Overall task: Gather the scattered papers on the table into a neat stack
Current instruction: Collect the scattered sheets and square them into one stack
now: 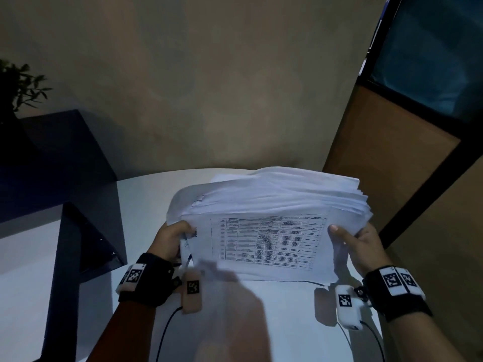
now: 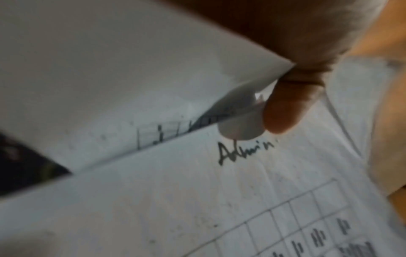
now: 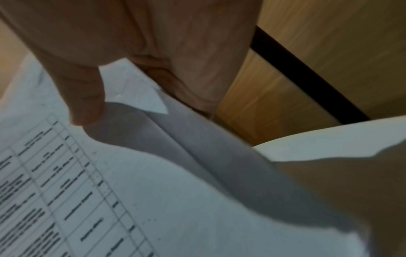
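A thick, uneven pile of white papers [image 1: 271,205] is held up over the round white table [image 1: 146,205]. Its top sheet [image 1: 266,241] carries a printed grid of text. My left hand [image 1: 173,237] grips the pile's left edge, thumb on top. My right hand [image 1: 358,244] grips the right edge, thumb pressed on the top sheet. In the left wrist view my thumb [image 2: 290,107] pinches a sheet corner near the handwritten word "Admin" [image 2: 246,153]. In the right wrist view my thumb [image 3: 85,97] presses the printed sheet [image 3: 110,191]. The sheet edges are fanned and misaligned.
A dark blue chair or cabinet [image 1: 65,165] stands at the table's left, with a potted plant [image 1: 18,84] behind it. A wooden panel with a dark frame [image 1: 392,158] rises at the right. A beige wall [image 1: 209,87] lies behind the table.
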